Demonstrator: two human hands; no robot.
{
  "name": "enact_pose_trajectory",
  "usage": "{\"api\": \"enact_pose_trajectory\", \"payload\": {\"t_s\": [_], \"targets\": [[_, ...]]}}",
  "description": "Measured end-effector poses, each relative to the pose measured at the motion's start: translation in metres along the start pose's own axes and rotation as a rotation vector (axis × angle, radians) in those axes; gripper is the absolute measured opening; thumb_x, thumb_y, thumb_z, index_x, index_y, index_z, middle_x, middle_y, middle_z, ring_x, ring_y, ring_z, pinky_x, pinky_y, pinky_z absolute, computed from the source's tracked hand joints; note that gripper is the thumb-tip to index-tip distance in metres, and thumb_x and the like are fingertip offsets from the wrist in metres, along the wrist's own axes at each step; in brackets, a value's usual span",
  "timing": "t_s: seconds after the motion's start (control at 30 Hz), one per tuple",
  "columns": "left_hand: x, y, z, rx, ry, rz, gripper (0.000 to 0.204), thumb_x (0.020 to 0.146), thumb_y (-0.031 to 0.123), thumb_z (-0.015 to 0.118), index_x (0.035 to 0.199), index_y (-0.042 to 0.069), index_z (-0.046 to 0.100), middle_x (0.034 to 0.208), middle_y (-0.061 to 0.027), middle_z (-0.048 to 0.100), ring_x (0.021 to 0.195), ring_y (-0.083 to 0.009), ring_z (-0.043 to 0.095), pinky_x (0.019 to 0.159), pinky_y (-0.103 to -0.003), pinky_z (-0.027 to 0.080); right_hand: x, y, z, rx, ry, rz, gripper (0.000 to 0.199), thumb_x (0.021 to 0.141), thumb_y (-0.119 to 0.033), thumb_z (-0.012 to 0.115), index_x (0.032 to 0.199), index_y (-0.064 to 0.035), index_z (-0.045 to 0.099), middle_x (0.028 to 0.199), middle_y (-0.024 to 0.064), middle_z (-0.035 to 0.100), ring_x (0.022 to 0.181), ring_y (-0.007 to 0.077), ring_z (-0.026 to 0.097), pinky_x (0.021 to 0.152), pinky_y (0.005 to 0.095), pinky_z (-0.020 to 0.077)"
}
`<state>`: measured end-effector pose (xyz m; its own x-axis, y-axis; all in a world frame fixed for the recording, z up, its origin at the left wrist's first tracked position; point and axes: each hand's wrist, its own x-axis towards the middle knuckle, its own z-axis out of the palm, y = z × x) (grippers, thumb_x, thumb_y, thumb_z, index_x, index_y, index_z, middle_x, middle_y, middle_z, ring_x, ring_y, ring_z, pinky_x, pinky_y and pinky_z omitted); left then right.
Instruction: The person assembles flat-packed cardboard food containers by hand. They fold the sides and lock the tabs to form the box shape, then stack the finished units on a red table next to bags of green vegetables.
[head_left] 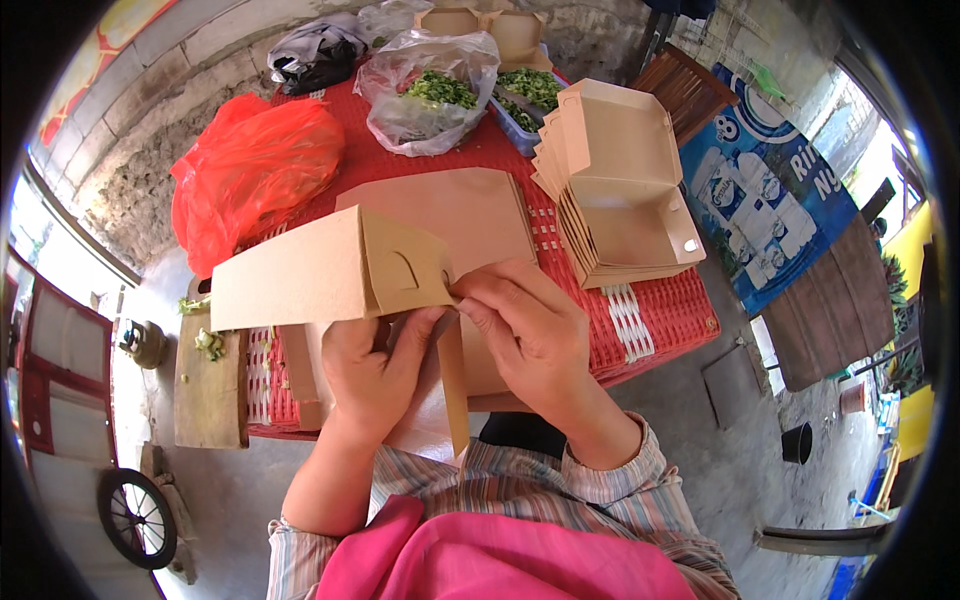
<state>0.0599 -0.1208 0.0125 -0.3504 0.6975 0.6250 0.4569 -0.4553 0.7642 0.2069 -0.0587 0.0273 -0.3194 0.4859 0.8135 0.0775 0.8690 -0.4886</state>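
Above the near side of the table I hold a brown cardboard food box (290,275), partly folded, with a curved slot cut in its end wall. My left hand (365,375) grips it from underneath, thumb against the lower edge of that wall. At the wall's right corner, my right hand (530,335) pinches the cardboard between thumb and fingers. One panel hangs down toward my lap. Behind the box lie flat cardboard blanks (460,210). To the right, a stack of folded boxes (625,140) stands nested with lids raised.
A red woven table (660,325) carries everything. On it are a red plastic bag (260,160), a clear bag (430,125) of chopped greens, and a blue crate (515,130) with more greens. A wooden board (210,400) with vegetable scraps sits at the left edge.
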Motion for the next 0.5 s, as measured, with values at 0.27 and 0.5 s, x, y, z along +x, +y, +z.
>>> {"api": "enact_pose_trajectory", "payload": {"t_s": [0.27,0.5], "targets": [[0.006,0.008,-0.010,0.103,-0.058,0.039,0.013,0.084,-0.005,0.072,0.097,-0.004,0.069,0.087,-0.0060,0.071,0.081,-0.0112,0.066,0.071,-0.024,0.053,-0.002,-0.008,-0.006,0.049,-0.041,0.020,0.018,0.082,0.007,0.066,0.099,0.0026,0.064,0.095,0.0132,0.065,0.083,0.0288,0.066,0.067,0.0355,0.0534],[0.008,0.002,-0.010,0.307,-0.035,0.241,0.016,0.085,-0.003,0.069,0.102,-0.002,0.070,0.093,-0.0094,0.071,0.083,-0.0138,0.066,0.071,-0.026,0.052,0.001,-0.005,-0.008,-0.049,-0.089,-0.087,0.035,0.078,0.008,0.064,0.111,0.0021,0.059,0.102,0.0171,0.062,0.088,0.0332,0.063,0.073,0.0395,0.0526]]}}
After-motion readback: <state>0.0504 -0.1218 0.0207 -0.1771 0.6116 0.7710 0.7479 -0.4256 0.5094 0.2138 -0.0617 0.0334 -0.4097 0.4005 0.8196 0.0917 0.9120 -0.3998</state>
